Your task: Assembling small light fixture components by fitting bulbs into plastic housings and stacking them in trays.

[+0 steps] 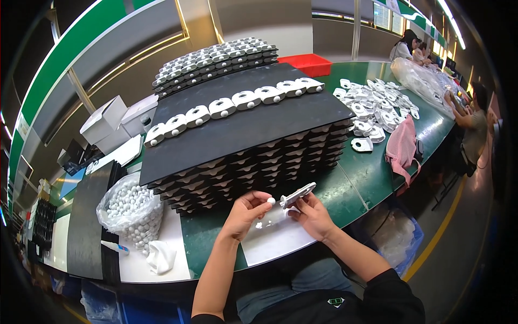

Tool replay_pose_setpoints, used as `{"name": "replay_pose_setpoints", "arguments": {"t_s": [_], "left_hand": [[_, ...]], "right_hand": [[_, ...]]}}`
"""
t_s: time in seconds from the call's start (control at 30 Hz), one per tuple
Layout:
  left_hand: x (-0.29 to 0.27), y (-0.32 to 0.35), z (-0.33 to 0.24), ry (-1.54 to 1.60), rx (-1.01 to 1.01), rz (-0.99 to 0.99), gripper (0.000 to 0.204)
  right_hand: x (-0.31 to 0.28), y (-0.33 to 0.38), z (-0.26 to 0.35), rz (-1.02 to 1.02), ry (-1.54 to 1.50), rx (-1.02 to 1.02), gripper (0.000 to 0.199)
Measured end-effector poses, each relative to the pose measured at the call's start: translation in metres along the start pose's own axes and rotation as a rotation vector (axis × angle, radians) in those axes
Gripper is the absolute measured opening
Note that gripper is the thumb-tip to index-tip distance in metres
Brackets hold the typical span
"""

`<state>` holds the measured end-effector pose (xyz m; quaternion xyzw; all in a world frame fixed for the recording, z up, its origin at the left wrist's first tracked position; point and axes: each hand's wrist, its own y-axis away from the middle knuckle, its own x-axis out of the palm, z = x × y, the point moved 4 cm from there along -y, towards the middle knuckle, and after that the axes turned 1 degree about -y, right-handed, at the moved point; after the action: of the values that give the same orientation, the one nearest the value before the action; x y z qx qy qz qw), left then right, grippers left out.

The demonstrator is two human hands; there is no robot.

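Between the thumb and fingers of my left hand [246, 215] is a small white ball [271, 201]. Just to its right, my right hand [314, 216] grips a flat white plastic part [297, 195], tilted with its narrow end toward the ball. Ball and part are close, with a small gap between them. Beneath both hands lies a white sheet [275, 241] with a few small white bits on it. Directly beyond stands a tall stack of black trays [253, 167], with a row of similar white parts [221, 108] fitted with balls along its top board.
To the left, a clear bag [129, 208] bulges with white balls, near a glue bottle [115, 247] and white cloth [161, 257]. Loose white parts [377, 105] pile up at the right, beside a pink bag [402, 146]. A red bin [306, 65] stands behind; people [475, 127] sit farther right.
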<state>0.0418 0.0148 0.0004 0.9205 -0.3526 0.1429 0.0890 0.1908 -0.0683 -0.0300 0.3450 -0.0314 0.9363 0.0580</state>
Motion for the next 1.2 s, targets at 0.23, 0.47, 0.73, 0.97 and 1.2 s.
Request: {"name": "replay_pose_setpoints", "arguments": {"t_s": [0.23,0.47,0.73,0.97,1.2], "left_hand": [[0.005,0.001,0.002,-0.089,-0.066,0.022,0.02],[0.006,-0.002,0.006,-0.093,-0.109,0.046,0.015],[0.014,0.003,-0.009,-0.677,0.335,-0.058,0.022],[0.002,0.007,-0.015,-0.757,0.725,-0.083,0.03],[-0.003,0.007,-0.011,-0.514,0.642,-0.166,0.086]], "right_hand": [[0.002,0.001,0.002,0.008,-0.02,-0.009,0.014],[-0.002,0.0,0.0,0.017,-0.011,-0.016,0.014],[0.001,0.001,0.004,0.029,0.102,0.042,0.022],[0.05,-0.006,0.048,0.192,0.446,-0.169,0.013],[0.181,-0.057,0.096,0.421,0.704,-0.355,0.024]]}}
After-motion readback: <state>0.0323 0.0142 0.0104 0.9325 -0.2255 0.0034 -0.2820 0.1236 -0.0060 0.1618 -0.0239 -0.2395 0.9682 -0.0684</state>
